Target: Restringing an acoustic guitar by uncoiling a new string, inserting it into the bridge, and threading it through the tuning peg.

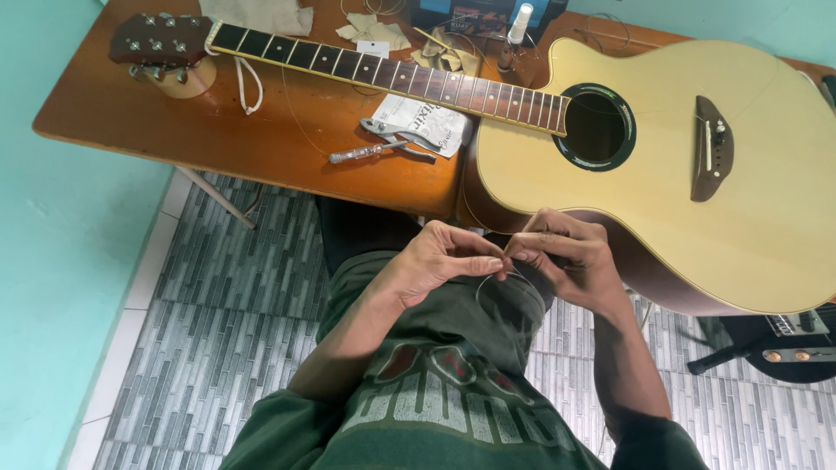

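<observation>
A pale acoustic guitar (697, 174) lies flat on a brown wooden table (218, 130), its dark neck (392, 74) running left to the headstock (161, 43). In front of the table, over my lap, my left hand (444, 257) and my right hand (566, 257) meet fingertip to fingertip. Both pinch a thin coiled guitar string (505, 296), whose loop hangs below the fingers.
Metal pliers (392, 139) lie on a printed paper packet (422, 122) beside the neck. A small white-capped bottle (516, 30), cloth scraps (374, 33) and a white cord (248, 87) sit further back. Another dark instrument (784, 344) rests on the grey tiled floor at right.
</observation>
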